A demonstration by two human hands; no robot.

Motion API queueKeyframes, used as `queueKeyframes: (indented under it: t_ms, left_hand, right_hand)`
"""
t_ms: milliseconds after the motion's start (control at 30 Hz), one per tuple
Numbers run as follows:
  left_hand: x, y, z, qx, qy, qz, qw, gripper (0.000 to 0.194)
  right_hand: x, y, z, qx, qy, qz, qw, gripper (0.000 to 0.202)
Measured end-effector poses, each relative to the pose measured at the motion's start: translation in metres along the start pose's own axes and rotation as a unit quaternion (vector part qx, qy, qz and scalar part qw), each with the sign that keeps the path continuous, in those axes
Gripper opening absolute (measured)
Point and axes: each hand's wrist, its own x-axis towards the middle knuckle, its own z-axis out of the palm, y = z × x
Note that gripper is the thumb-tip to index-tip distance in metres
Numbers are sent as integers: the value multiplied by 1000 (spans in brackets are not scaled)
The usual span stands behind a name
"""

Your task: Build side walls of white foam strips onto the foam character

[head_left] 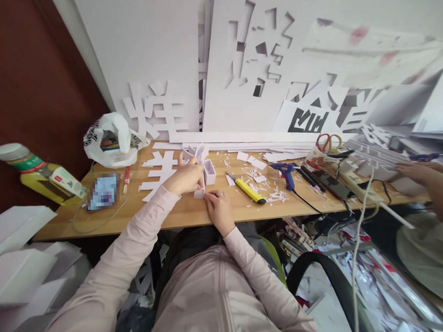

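A white box-like character with raised side walls (209, 172), apparently foam board, stands on the wooden table in front of me. My left hand (189, 178) reaches over its left part, with curled fingers gripping it. At its near end, my right hand (219, 208) has its fingers closed against the lower edge; the fingertips are partly hidden. Left of it lies a flat white cut-out character (166, 169), partly covered by my left forearm. A yellow utility knife (250, 191) rests to the right, its blade pointing at the work.
White scraps (277, 197) surround a blue glue gun (286, 174). Leftward are a phone (103, 191), a plastic bag (112, 141) and a bottle of yellow liquid (47, 176). Large white boards (157, 41) lean behind. At far right, a co-worker's hand (414, 172) touches white pieces.
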Motion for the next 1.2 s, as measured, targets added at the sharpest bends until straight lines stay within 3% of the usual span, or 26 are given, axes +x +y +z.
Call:
queueKeyframes:
  t_ms: [167, 300, 467, 567, 767, 933, 1100, 1200]
  left_hand:
    - [0, -3, -1, -19, -7, 2, 1000, 16]
    - [-1, -13, -15, -46, 0, -6, 999, 9]
    - [-5, -19, -43, -118, 81, -13, 990, 10]
    - [-13, -18, -48, -148, 115, -30, 982, 17]
    - [-35, -25, -27, -192, 164, -80, 964, 30]
    - [-47, -39, -7, -267, 182, -114, 940, 48]
    - [-44, -44, 20, -309, 190, -163, 917, 58]
    - [-41, -40, 31, -315, 243, -195, 897, 59]
  right_hand:
    - [0, 0, 0, 6, 2, 1, 1000, 27]
    - [-1, 0, -1, 13, 8, -2, 1000, 25]
    - [-2, 1, -2, 27, 23, -8, 999, 25]
    - [-4, 0, -3, 44, 32, -10, 998, 25]
    - [-7, -1, -6, 93, 36, 9, 995, 24]
    - [5, 3, -23, 141, 23, 57, 988, 29]
    - [37, 6, -39, 184, -58, 62, 979, 36]
    - [52, 4, -40, 201, -107, 47, 973, 34]
